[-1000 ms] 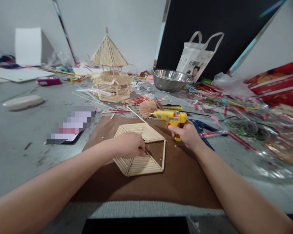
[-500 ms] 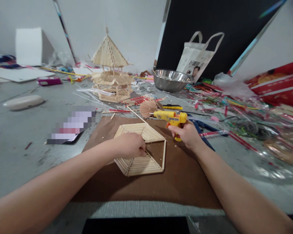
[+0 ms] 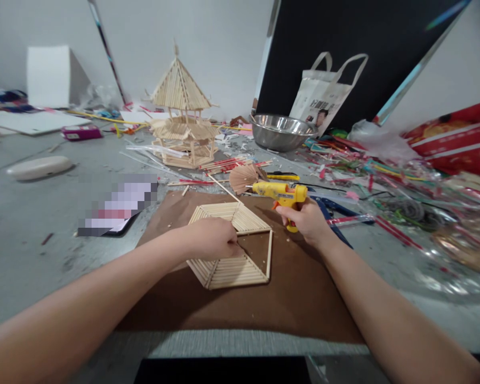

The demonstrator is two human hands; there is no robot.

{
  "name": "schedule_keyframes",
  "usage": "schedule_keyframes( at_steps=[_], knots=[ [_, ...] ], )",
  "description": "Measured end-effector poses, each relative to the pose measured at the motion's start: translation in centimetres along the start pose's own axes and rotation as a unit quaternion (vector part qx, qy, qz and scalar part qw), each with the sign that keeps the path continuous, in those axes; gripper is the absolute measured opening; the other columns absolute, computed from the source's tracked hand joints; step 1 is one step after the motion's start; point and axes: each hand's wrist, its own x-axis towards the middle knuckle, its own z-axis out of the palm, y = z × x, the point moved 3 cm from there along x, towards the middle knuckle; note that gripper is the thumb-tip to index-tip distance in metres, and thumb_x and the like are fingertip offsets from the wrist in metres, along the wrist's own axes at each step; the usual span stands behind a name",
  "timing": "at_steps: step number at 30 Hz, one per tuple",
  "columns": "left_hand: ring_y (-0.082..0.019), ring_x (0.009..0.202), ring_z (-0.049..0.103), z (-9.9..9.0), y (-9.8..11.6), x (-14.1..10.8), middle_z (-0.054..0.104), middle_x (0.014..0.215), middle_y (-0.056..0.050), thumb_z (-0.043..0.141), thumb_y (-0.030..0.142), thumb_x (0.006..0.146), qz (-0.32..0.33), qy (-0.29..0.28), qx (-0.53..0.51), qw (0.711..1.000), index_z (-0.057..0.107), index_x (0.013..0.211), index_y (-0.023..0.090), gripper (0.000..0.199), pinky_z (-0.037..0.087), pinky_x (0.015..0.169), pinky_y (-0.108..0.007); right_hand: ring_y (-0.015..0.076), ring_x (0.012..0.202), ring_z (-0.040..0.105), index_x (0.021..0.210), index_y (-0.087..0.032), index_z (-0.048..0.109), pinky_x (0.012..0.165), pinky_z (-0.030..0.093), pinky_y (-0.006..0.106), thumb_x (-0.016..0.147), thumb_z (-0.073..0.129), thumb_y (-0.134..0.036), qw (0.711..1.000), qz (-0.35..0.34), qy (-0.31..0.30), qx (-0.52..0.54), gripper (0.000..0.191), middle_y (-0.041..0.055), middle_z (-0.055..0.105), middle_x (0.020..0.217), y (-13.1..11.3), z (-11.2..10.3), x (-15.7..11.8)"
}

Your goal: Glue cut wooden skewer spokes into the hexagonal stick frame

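Note:
A hexagonal panel of pale wooden sticks (image 3: 236,273) lies flat on a brown sheet (image 3: 240,314). Its right-hand wedge is an open gap bordered by sticks, while rows of sticks fill the upper and lower wedges. Over the panel's middle, my left hand (image 3: 216,238) is closed with fingers curled down; whatever its fingertips pinch is hidden. To the right of the panel, my right hand (image 3: 310,220) grips a yellow hot glue gun (image 3: 282,193) with an orange trigger. The gun's nozzle points left, above the sheet's far edge.
Behind stands a stick-built pavilion model (image 3: 182,114). Red-tipped sticks (image 3: 236,164), a brown pleated fan-shaped piece (image 3: 242,177) and a yellow cutter (image 3: 284,176) lie nearby. A phone (image 3: 122,208) rests left, a metal bowl (image 3: 282,132) behind, and plastic scraps clutter the right.
Almost nothing differs. My left hand stays over the panel's middle with a very slight shift of its fingers, and my right hand still holds the glue gun in the same place.

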Motion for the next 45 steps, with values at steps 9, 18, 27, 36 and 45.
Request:
schedule_keyframes(
  at_steps=[9,18,27,36,45],
  knots=[
    [-0.014,0.056,0.051,-0.1,0.0,-0.2,0.062,0.069,-0.006,0.035,0.043,0.072,-0.018,-0.011,0.016,1.000,0.063,0.072,0.018,0.038,0.033,0.048,-0.023,0.0099,0.038,0.041,0.067,-0.017,0.056,0.040,0.032,0.025,0.062,0.055,-0.023,1.000,0.010,0.006,0.008,0.008,-0.0029,0.046,0.042,-0.5,0.0,-0.1],
    [-0.011,0.055,0.047,-1.8,-2.7,0.1,0.058,0.063,-0.001,0.033,0.037,0.074,-0.084,0.165,-0.024,0.982,0.058,0.067,0.017,0.033,0.030,0.048,-0.021,0.0077,0.038,0.040,0.069,-0.017,0.055,0.038,0.031,0.024,0.059,0.055,-0.022,0.997,0.037,0.017,0.066,0.011,-0.0016,0.052,0.053,-0.8,0.0,-0.1],
    [-0.019,0.082,0.053,-1.8,-8.8,0.4,0.062,0.085,-0.005,0.034,0.030,0.071,-0.206,0.235,0.048,0.949,0.060,0.079,0.021,0.028,0.037,0.067,-0.026,0.0071,0.040,0.040,0.074,-0.017,0.055,0.039,0.033,0.024,0.062,0.054,-0.024,0.996,0.015,0.004,0.083,0.015,0.0019,0.058,0.070,-0.1,0.0,0.0],
    [-0.026,0.079,0.055,-2.6,-11.6,-1.5,0.061,0.085,-0.012,0.032,0.036,0.072,-0.344,0.186,0.078,0.917,0.059,0.079,0.018,0.033,0.040,0.060,-0.030,0.0065,0.039,0.041,0.074,-0.016,0.054,0.038,0.032,0.023,0.062,0.055,-0.022,0.996,0.014,0.011,0.087,0.013,0.0008,0.056,0.066,-0.4,0.0,0.0],
    [-0.029,0.081,0.056,-2.4,-12.9,-2.1,0.061,0.091,-0.012,0.033,0.041,0.069,-0.405,0.155,0.059,0.899,0.060,0.082,0.018,0.037,0.042,0.061,-0.033,0.0055,0.040,0.046,0.078,-0.015,0.053,0.038,0.037,0.019,0.060,0.061,-0.033,0.987,0.087,0.068,0.113,0.028,-0.0008,0.055,0.066,0.2,-0.4,0.3]
  ],
)
